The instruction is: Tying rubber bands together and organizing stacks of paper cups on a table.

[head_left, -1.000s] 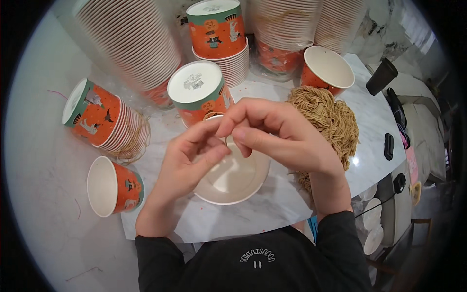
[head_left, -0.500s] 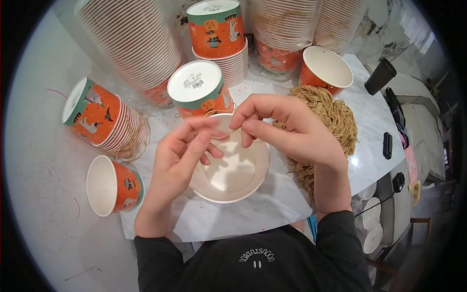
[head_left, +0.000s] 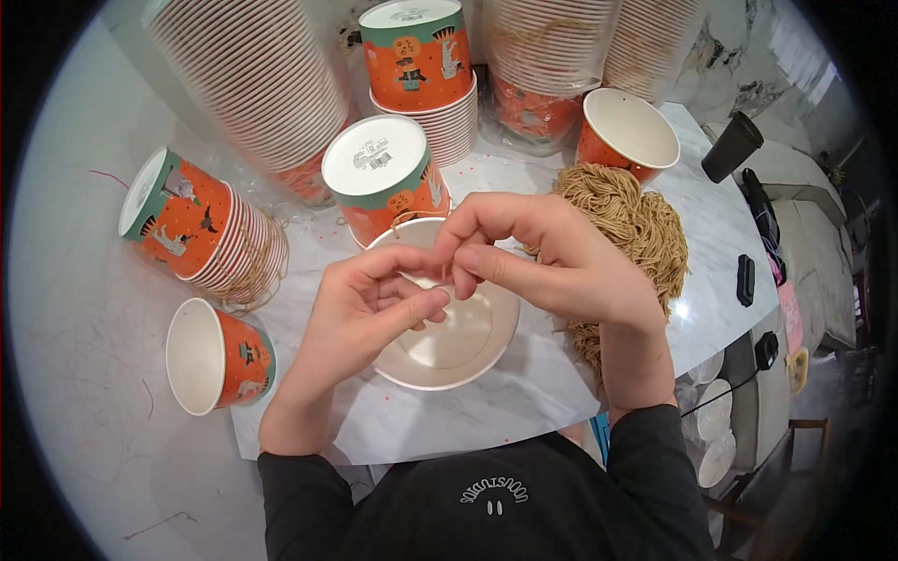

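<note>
Close together over a white-lined paper bucket [head_left: 447,372], my two hands work at a thin tan cord [head_left: 408,214]. Part of this cord loops near the bucket's far rim. My right hand [head_left: 547,252] pinches it between thumb and forefinger. Beside it, the thumb and fingers of my left hand [head_left: 365,313] are drawn in around the cord; the exact grip is partly hidden. The bucket stands mouth up on the table. Right of it lies a big bundle of tan cords [head_left: 625,224].
An upturned orange and green bucket [head_left: 377,159] stands just beyond my hands. At left are a tipped bucket stack [head_left: 201,224] and a single bucket [head_left: 215,357]. Tall wrapped stacks [head_left: 253,84] line the back. An open bucket [head_left: 629,131] and a black cup [head_left: 731,147] are at right.
My left hand has moved in to the right, its fingers now meeting the right hand's fingertips and closing in. The right hand has shifted slightly; the buckets have stayed put.
</note>
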The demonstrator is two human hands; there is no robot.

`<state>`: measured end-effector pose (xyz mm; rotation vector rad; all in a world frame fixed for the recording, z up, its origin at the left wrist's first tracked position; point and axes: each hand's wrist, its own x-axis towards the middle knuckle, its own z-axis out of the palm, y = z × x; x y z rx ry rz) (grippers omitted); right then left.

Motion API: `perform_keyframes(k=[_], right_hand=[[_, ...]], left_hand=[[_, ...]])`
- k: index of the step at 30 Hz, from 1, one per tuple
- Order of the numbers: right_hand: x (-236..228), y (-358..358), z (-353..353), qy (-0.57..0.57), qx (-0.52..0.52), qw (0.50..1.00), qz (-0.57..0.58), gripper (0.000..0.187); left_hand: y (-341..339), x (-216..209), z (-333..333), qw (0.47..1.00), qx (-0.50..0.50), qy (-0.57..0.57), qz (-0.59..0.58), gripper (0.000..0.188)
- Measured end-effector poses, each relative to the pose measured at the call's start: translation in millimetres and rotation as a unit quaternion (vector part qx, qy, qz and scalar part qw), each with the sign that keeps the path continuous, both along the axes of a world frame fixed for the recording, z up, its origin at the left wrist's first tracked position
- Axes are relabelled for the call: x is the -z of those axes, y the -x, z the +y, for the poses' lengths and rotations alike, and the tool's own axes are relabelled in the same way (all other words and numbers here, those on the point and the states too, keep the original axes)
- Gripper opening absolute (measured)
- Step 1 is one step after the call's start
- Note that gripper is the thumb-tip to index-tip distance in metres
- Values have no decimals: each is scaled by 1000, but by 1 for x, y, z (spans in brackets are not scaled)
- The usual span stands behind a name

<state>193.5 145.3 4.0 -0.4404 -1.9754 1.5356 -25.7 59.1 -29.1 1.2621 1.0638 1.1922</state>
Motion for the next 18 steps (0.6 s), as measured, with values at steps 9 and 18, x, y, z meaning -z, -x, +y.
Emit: perform_keyframes(k=[9, 18], right_hand=[[17, 0, 4, -264, 60, 958, -90, 30], [7, 20, -11, -77, -16, 990, -114, 28]], left_hand=[[-1, -3, -4, 998, -32, 5, 59, 25], [11, -14, -5, 999, -43, 20, 22, 39]])
